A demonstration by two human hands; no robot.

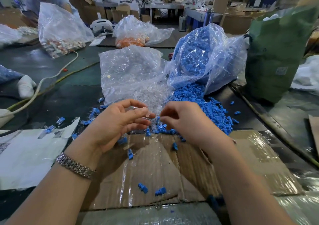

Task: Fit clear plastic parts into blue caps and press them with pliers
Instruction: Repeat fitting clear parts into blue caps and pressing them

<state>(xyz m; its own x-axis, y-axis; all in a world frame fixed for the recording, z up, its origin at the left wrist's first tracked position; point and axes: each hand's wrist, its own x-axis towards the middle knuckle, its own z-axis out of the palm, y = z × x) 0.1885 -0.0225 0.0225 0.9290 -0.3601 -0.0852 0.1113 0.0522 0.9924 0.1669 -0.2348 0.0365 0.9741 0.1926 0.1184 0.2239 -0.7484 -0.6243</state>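
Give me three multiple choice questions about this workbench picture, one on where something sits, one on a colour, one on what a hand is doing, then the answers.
1. Where does the green bag stand?
A. right of the bag of blue caps
B. on the flattened cardboard
C. left of the bag of clear parts

2. What colour are the parts in the far bag behind the clear parts?
A. black
B. orange
C. purple

3. What is the left hand doing?
A. gripping pliers
B. lying flat on the cardboard
C. holding a small clear part at its fingertips

Answers: 1 A, the green bag stands at the right edge, past the blue caps. 2 B, orange shows through the plastic. 3 C, a clear piece sits at the fingertips, with the right hand close by; no pliers are visible.
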